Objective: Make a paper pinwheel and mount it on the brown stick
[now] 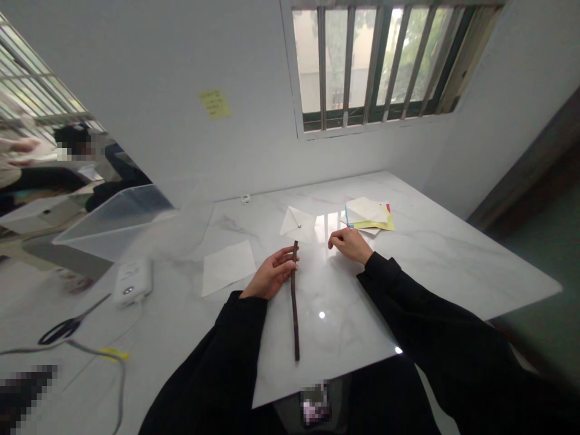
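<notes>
My left hand (270, 273) is shut on a thin dark brown stick (295, 308), which runs from between its fingers down toward the near table edge. Just beyond the stick's top end lies a folded white paper pinwheel (298, 225) with a small metal pin at its centre. My right hand (350, 244) rests on the marble tabletop (435, 260) to the right of the pinwheel, its fingers curled together and nothing visible in them. A flat white paper square (228, 267) lies left of my left hand. A stack of coloured and white paper (368, 215) lies beyond my right hand.
Black-handled scissors (63, 330), a white power bank (132, 282) and a grey cable (97, 350) with yellow tape (114, 354) lie at the left. A clear plastic panel (113, 223) stands beyond them, with a person (27, 160) behind it. A barred window (376, 63) is ahead.
</notes>
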Available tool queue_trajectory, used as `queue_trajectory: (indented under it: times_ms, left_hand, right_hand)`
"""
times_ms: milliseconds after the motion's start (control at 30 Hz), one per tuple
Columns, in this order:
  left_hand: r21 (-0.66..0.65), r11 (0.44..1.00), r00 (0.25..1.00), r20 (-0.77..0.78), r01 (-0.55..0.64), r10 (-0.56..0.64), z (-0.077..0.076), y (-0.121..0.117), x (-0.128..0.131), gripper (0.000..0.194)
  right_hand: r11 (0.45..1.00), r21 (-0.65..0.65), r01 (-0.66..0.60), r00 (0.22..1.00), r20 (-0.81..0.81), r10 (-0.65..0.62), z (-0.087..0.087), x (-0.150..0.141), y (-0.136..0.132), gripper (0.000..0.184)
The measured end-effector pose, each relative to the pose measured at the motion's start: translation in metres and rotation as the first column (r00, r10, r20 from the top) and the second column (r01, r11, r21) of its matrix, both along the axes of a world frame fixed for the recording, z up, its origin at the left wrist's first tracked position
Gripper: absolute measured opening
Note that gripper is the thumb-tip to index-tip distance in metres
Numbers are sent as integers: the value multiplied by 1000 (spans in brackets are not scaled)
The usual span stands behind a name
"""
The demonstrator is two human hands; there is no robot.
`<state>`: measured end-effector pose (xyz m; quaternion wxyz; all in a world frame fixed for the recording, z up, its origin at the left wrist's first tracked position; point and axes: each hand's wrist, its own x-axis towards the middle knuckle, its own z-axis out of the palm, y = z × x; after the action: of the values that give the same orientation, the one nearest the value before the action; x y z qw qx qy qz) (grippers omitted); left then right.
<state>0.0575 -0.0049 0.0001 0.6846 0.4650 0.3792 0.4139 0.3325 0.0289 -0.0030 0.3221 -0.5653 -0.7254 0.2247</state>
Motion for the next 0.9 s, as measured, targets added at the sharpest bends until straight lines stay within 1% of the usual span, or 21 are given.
queue_trajectory:
  times_ms: [100, 200, 233, 300, 367, 400, 433, 467, 500, 533, 567, 600, 633, 667, 700, 733, 767, 800, 833, 900]
  left_hand:
    - [-3, 999, 998, 45, -47, 47, 1, 0, -1, 56]
    - [-10, 999, 999, 28, -31, 31, 2, -1, 0, 57]
    - [-10, 1000, 1000, 16, -26, 26, 3, -1, 1, 58]
    - [-6, 1000, 1000, -6, -27, 27, 3, -2, 2, 58]
    - [1, 1000, 999, -26, -31, 31, 4, -3, 4, 58]
    - [3, 999, 999, -33, -36, 36, 4, -3, 5, 58]
    - [6, 999, 998, -35, -42, 43, 4, -3, 5, 59]
    - [8, 999, 998, -32, -51, 51, 4, -3, 5, 60]
    - [10, 998, 998, -25, -63, 63, 4, -3, 5, 61]
    - [11, 997, 997, -15, -78, 78, 3, -3, 5, 62]
    - [10, 996, 996, -4, -91, 91, 3, -3, 5, 63]
    - [7, 995, 995, 5, -99, 99, 2, -3, 5, 63]
    - [5, 995, 995, 11, -103, 103, 2, -2, 5, 63]
    - [3, 995, 995, 14, -102, 102, 2, -2, 5, 63]
    - [3, 995, 995, 13, -99, 98, 2, -2, 5, 63]
    - [4, 996, 996, 8, -93, 93, 2, -2, 5, 62]
    - [6, 996, 996, 0, -88, 88, 2, -3, 5, 62]
    - [9, 996, 996, -6, -87, 87, 3, -3, 5, 61]
    - [11, 996, 996, -13, -84, 84, 3, -3, 6, 61]
    - [12, 997, 996, -29, -80, 80, 4, -4, 7, 61]
  right_hand:
    - [1000, 7, 18, 1000, -20, -17, -2, -4, -1, 28]
    - [997, 37, 70, 995, -72, -68, -4, -9, -2, 26]
    - [995, 47, 90, 992, -95, -85, -5, -10, -2, 28]
    - [992, 44, 116, 982, -157, -108, -5, -13, -3, 42]
    - [994, -19, 110, 963, -247, -112, -4, -16, -5, 56]
    - [994, -78, 71, 949, -302, -91, -3, -18, -6, 60]
    - [989, -149, -16, 932, -360, -39, -1, -20, -9, 61]
    - [963, -221, -153, 908, -417, 49, 0, -22, -12, 59]
    - [907, -277, -317, 867, -473, 158, 2, -24, -15, 53]
    - [829, -306, -467, 810, -524, 263, 4, -27, -18, 45]
    - [763, -310, -567, 757, -561, 334, 4, -29, -20, 37]
    - [737, -299, -606, 731, -575, 367, 5, -30, -21, 32]
    - [760, -281, -585, 740, -568, 360, 4, -31, -21, 28]
    - [817, -259, -515, 774, -549, 314, 3, -31, -20, 27]
    - [879, -236, -415, 815, -525, 244, 2, -31, -18, 26]
    - [926, -214, -312, 848, -501, 170, 0, -29, -16, 26]
    - [956, -198, -218, 869, -485, 97, -1, -28, -13, 27]
    - [972, -191, -140, 874, -484, 31, -2, -26, -11, 30]
    - [977, -198, -86, 868, -495, -24, -2, -25, -10, 38]
    - [967, -249, -47, 841, -533, -96, 0, -25, -11, 62]
